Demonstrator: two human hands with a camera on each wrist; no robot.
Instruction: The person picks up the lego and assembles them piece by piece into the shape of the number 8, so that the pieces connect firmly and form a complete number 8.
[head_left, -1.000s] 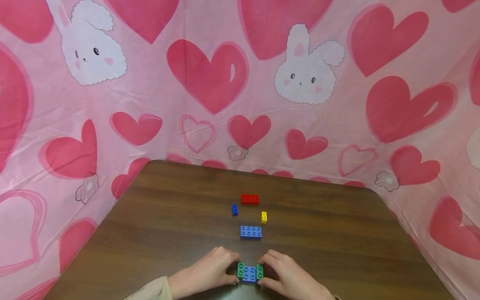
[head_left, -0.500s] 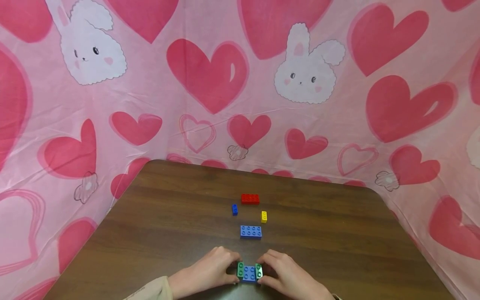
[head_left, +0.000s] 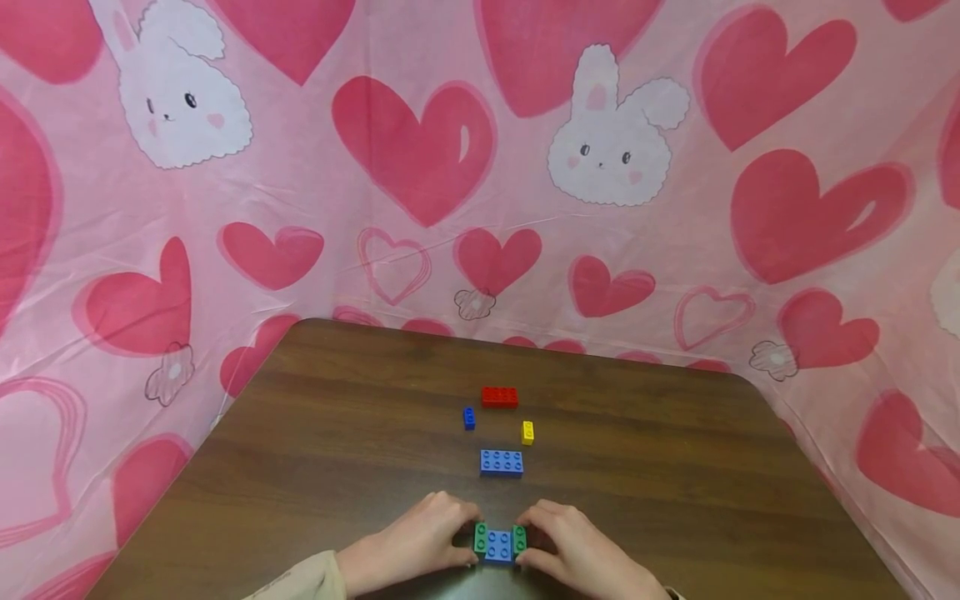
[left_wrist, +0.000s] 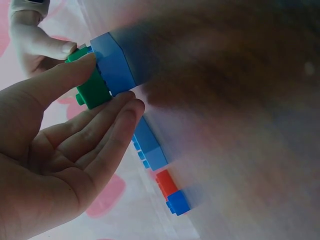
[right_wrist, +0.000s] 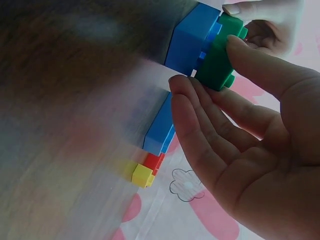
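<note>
Pinching oblong green plastic bricks (head_left: 481, 538) atop a blue one (head_left: 499, 547)
Left hand (head_left: 422, 537), right hand (head_left: 576, 546) narrowly grip 1 each; seating unclear.

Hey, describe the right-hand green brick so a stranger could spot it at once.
On the brown table, find the nearest blue brick. A two-stud green brick is at its right end; unlike its green twin, it's pinched by the right hand.

no getting at the blue-green stack (head_left: 498, 547) from the sides, left hand (head_left: 423, 537) and right hand (head_left: 576, 546) block it, and straight ahead the light blue brick (head_left: 502, 463) is in the way, but loads of bare tabletop (head_left: 660, 475) either side of that
</note>
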